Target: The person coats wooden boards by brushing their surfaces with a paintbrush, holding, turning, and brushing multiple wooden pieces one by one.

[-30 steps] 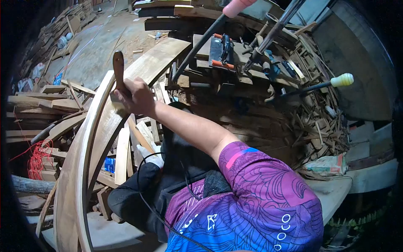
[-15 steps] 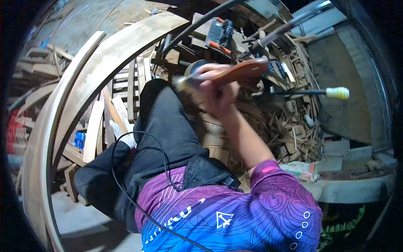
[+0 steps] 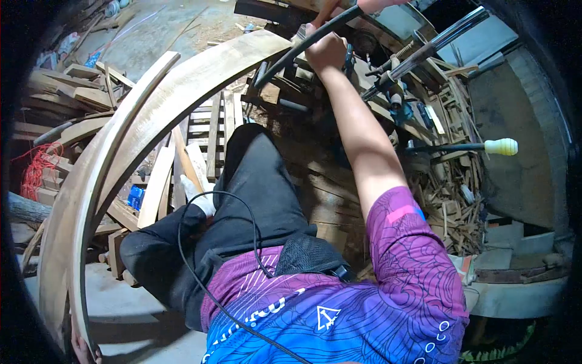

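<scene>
My right hand [image 3: 327,51] is closed around a paintbrush [image 3: 325,11], reached out at the top centre. Its pale bristles are at the far end of a wide curved board [image 3: 200,76]; whether they touch the wood is unclear. Along the board's outer side runs a narrower curved wooden strip [image 3: 124,112]. At the lower left my left hand [image 3: 82,349], partly cut off by the dark frame edge, grips the near end of the strip. A dark rod [image 3: 309,39] crosses in front of the brush hand.
What looks like another person's hand [image 3: 379,5] is on the rod at the top edge. Wood offcuts [image 3: 79,91] are piled at left, with red string [image 3: 39,173]. A metal clamp bar [image 3: 424,57] and a yellow-handled tool [image 3: 500,147] jut in at right. A black cable [image 3: 182,242] hangs before my body.
My right hand has moved up and away with the paintbrush, from above my knee to the board's far end. My left hand has come into view at the lower left.
</scene>
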Available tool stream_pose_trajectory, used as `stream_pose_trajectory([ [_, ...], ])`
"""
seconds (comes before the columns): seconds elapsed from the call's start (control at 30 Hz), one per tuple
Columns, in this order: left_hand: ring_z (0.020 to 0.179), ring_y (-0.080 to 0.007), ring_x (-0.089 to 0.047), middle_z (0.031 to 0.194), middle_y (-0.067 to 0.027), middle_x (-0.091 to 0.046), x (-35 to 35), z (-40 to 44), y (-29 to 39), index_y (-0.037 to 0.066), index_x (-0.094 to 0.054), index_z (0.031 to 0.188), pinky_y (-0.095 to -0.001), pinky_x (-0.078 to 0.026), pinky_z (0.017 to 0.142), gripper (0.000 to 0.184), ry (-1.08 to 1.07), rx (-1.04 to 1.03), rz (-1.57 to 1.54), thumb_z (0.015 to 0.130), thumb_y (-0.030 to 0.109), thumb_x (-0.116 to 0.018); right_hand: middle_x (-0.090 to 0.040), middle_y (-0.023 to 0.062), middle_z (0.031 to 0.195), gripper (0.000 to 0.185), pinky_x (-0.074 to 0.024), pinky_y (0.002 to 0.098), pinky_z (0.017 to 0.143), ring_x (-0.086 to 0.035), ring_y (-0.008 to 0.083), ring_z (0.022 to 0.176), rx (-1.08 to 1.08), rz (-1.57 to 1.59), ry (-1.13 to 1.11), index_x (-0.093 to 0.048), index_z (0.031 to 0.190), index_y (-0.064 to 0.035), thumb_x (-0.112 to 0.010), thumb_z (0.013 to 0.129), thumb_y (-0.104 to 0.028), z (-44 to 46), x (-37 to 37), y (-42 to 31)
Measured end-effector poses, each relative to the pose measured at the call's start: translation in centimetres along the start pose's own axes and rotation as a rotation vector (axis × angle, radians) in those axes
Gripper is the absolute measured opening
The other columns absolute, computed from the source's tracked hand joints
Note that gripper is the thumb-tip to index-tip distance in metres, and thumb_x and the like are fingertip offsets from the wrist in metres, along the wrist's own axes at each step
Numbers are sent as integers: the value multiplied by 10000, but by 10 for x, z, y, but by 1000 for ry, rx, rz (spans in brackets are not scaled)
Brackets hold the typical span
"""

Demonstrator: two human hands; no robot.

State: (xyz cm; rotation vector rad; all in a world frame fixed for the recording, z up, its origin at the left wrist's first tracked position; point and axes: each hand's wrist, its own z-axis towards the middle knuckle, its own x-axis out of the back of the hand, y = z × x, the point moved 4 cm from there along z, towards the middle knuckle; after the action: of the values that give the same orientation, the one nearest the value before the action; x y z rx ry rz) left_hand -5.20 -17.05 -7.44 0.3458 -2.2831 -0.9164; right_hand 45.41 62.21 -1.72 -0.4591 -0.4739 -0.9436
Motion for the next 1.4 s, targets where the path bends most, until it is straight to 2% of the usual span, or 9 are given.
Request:
stream_pose_trajectory([
  [0.23,707,-146,-643,1243,-126,-595,8,-7,-11,83,-336,1492,-281,-541,581,836,1,-53,-9,807,365,-724,-709,246,898,327,-533,467,818,-702,379,905,-395,197,-247,-650,1000,25,-607,919,-289,14,-46,31],
  [0.43,1321,-240,-451,1479,-206,-411,-16,-26,13,-76,-365,1443,-397,-358,1099,1238,33,-309,37,609,740,-778,-670,160,958,324,-533,367,749,-674,247,827,-602,611,54,-597,1042,9,-600,959,-304,-17,6,36],
  [0.5,1277,-234,-491,1441,-203,-453,1,-24,15,-63,-378,1439,-400,-387,1077,1221,-23,-304,149,615,748,-768,-625,96,1049,299,-529,310,754,-642,159,831,-702,856,85,-535,1142,2,-574,993,-254,-77,72,-11],
  [0.6,693,-159,-633,895,-100,-651,-17,-43,45,-24,-468,1369,-276,-503,575,714,-176,26,-103,768,172,-800,-598,66,1089,218,-485,289,892,-604,141,1008,-375,910,105,-520,1160,-28,-553,1007,-180,-146,114,-50],
  [0.67,475,-128,-537,701,-55,-606,-42,-50,79,-26,-519,1313,-256,-416,412,709,-185,20,-188,730,223,-837,-593,54,1091,201,-470,275,906,-597,131,991,-363,935,-230,-527,1173,-39,-574,989,-107,-174,123,-78],
  [0.83,525,-103,-527,888,-77,-617,-52,-37,52,-7,-451,1372,-222,-408,418,875,-77,-18,-100,714,463,-786,-687,117,950,147,-558,279,736,-673,141,845,207,742,-195,-595,1030,9,-669,903,-1,-120,103,-188],
  [0.97,491,-61,-474,1082,-83,-599,-68,-32,47,60,-403,1394,-179,-368,354,1029,86,-76,-33,680,715,-751,-718,134,788,211,-543,328,621,-709,205,689,115,912,-271,-659,1019,-34,-727,864,-161,-99,32,-258],
  [1.27,527,-112,-562,869,-65,-637,-131,-21,125,46,-434,1457,-222,-443,410,821,-219,-114,-209,826,469,-746,-693,179,1050,514,-570,363,746,-698,249,907,36,1292,-1104,-602,1116,39,-801,658,-84,-146,57,-357],
  [1.4,571,-132,-622,771,-79,-625,-134,-31,138,0,-437,1439,-235,-469,387,772,-266,-124,-329,860,425,-722,-737,116,827,253,-570,332,662,-722,213,728,-54,680,-526,-678,968,-46,-745,787,-208,-55,-36,-233],
])
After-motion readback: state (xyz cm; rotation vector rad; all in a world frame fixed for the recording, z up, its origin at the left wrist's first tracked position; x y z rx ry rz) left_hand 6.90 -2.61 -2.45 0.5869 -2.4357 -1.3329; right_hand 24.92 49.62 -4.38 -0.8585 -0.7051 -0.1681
